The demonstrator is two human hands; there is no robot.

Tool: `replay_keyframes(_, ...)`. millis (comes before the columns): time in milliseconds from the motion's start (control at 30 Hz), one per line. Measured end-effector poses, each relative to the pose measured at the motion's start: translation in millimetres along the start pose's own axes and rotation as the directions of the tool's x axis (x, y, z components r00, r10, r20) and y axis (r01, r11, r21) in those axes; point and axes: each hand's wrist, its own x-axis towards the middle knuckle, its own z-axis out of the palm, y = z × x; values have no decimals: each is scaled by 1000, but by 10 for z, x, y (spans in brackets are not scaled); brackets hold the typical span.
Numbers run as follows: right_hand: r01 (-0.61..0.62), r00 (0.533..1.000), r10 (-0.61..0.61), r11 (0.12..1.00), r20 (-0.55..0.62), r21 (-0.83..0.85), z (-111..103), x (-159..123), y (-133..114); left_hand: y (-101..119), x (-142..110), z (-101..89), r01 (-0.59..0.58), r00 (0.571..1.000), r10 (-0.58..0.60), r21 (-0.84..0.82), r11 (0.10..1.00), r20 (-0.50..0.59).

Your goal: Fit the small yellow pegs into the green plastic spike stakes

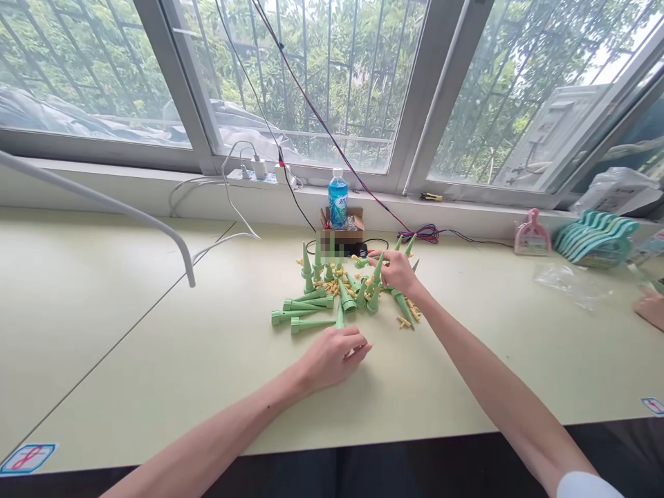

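I judge this handling goes best with a light fingertip touch that spares the neighbouring pieces. Leftmost, a pale-green, tapered plastic spike (315,324) lies on the cream-coloured counter (467,387), long axis sideways, narrow end pointing right. Next, my left hand (332,356) has its fingers curled; I cannot tell whether they pinch the light-green plastic cone (340,317) behind it, tip pointing away, base hidden. Further right, a green, pointed plastic cone (378,270) stands near-upright, tip leaning right, beside my right hand (398,272), whose grip I cannot tell.
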Motion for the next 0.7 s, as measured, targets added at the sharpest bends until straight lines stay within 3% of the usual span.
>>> replay_keyframes(233,79,995,-74,993,61,-87,137,173,129,-8,-6,11,1,1000,-1,2,1000,8)
replay_keyframes(700,-14,977,14,1000,212,-2,67,210,91,-5,-5,3,1,999,-2,37,999,36)
